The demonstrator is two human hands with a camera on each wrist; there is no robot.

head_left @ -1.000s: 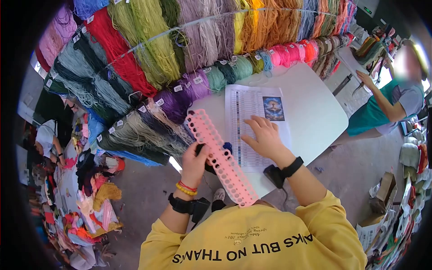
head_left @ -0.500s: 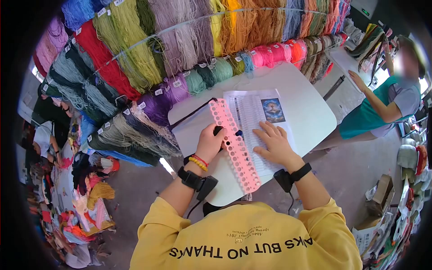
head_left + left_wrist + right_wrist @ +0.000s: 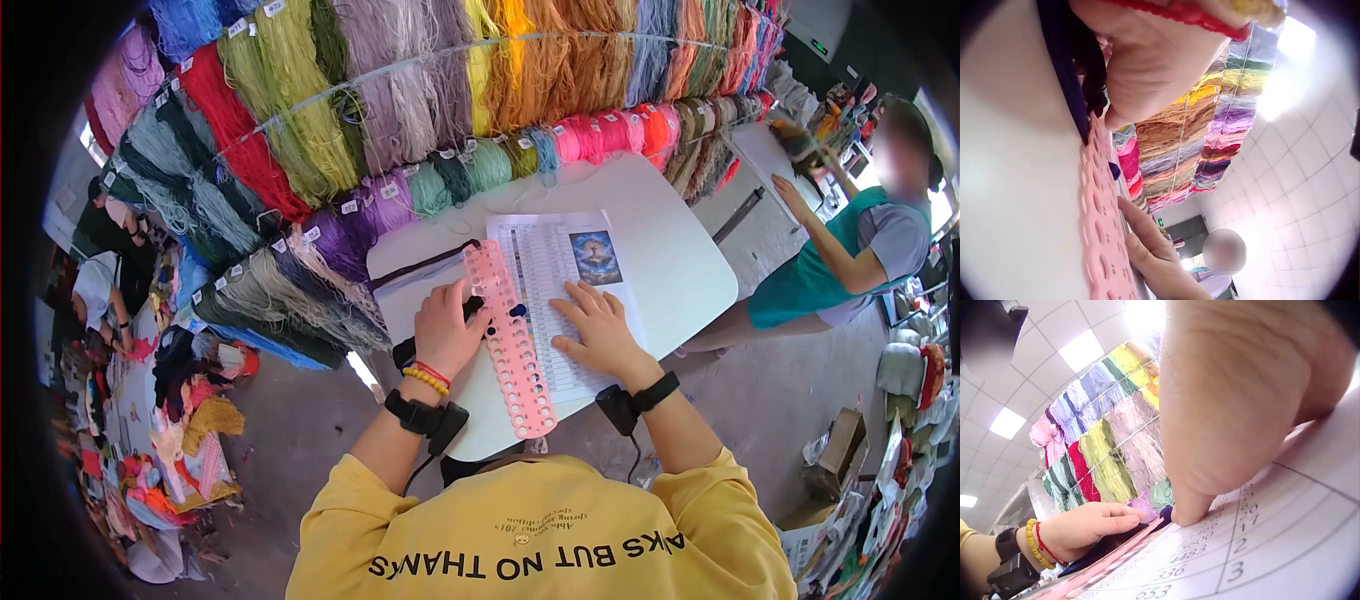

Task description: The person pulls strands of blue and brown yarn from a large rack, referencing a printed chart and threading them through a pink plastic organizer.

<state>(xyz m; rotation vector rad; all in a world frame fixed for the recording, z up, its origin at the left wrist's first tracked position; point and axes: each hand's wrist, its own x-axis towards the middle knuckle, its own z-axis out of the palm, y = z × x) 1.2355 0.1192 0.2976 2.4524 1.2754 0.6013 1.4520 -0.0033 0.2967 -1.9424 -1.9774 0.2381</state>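
A long pink card with rows of holes (image 3: 520, 385) lies on the white table, along the left side of a printed chart (image 3: 548, 250) with a small colour picture. My left hand (image 3: 448, 328) is at the card's left edge, with dark thread (image 3: 472, 307) between thumb and fingers; part of the grip is hidden under the palm. From there dark strands run over the card's far end and left across the table. A small navy tuft (image 3: 1115, 170) sticks out on the card's other side. My right hand (image 3: 602, 330) rests on the chart, fingers spread, fingertips touching the paper.
Labelled hanks of coloured yarn (image 3: 400, 80) hang on a rack along the table's (image 3: 690, 260) far side. A person in a teal apron (image 3: 815, 265) stands at the right by another table. Yarn heaps (image 3: 185, 430) lie at left.
The pink card has come down from a raised, tilted position onto the table beside the chart, my left hand moving with it. My right hand has stayed on the chart.
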